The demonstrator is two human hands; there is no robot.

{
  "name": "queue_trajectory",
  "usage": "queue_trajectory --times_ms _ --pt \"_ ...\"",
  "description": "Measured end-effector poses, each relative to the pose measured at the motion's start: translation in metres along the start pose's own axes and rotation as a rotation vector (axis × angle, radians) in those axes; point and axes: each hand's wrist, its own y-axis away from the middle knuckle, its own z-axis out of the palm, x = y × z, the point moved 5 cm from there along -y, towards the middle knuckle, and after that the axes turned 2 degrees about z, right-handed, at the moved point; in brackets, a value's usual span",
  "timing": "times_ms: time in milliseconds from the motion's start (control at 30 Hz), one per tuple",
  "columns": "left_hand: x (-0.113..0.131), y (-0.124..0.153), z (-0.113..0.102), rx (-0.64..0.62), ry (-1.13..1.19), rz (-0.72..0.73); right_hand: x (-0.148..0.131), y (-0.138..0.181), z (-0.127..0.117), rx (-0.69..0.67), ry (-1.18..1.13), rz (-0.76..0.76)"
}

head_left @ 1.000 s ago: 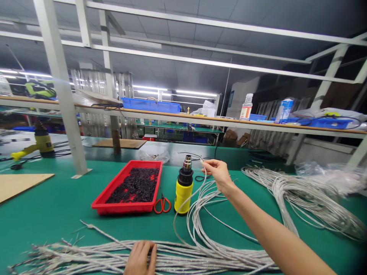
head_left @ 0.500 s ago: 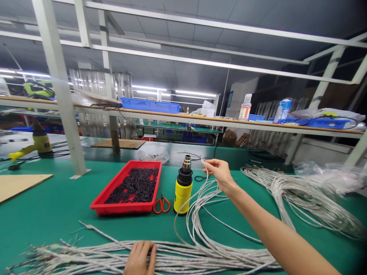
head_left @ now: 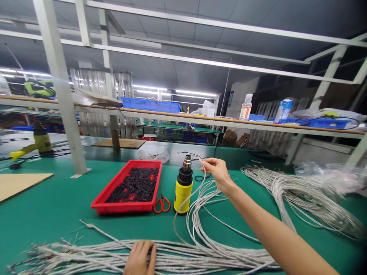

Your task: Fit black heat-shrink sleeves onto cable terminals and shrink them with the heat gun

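Observation:
My right hand (head_left: 215, 172) pinches the end of a thin white cable (head_left: 203, 168) between thumb and fingertips. That cable end is just right of the metal nozzle of a yellow and black heat gun (head_left: 183, 191), which stands upright. From the fingers the cable loops down past the gun. My left hand (head_left: 140, 258) lies curled over a bundle of white cables (head_left: 183, 259) along the near edge; its fingertips are partly hidden. Frayed, stripped cable ends (head_left: 46, 256) spread out at the left. Red-handled scissors (head_left: 162, 204) lie left of the gun.
A red tray (head_left: 97, 208) holds many small black pieces. Another coil of white cables (head_left: 286, 191) lies at the right. A metal post (head_left: 67, 114) stands at the left, and a shelf (head_left: 200, 119) crosses above the back of the table. Another yellow heat gun (head_left: 43, 143) is far left.
My right hand has moved slightly left with the cable end, closer to the heat gun's nozzle. My left hand stays in place on the bundle.

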Motion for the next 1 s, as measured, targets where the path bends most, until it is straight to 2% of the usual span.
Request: queue_trajectory --times_ms 333,500,833,1000 --pt "0.002 0.003 0.003 0.106 0.062 -0.080 0.006 -0.007 0.019 -0.027 -0.018 0.030" --pt "0.000 0.004 0.005 0.092 0.088 -0.102 0.005 -0.008 0.025 -0.044 -0.018 0.030" --pt "0.003 0.002 0.002 0.112 0.079 -0.082 0.001 -0.005 0.027 -0.051 -0.031 0.014" --pt "0.002 0.002 0.003 0.116 0.070 -0.082 -0.013 0.004 0.020 -0.081 -0.051 -0.022"
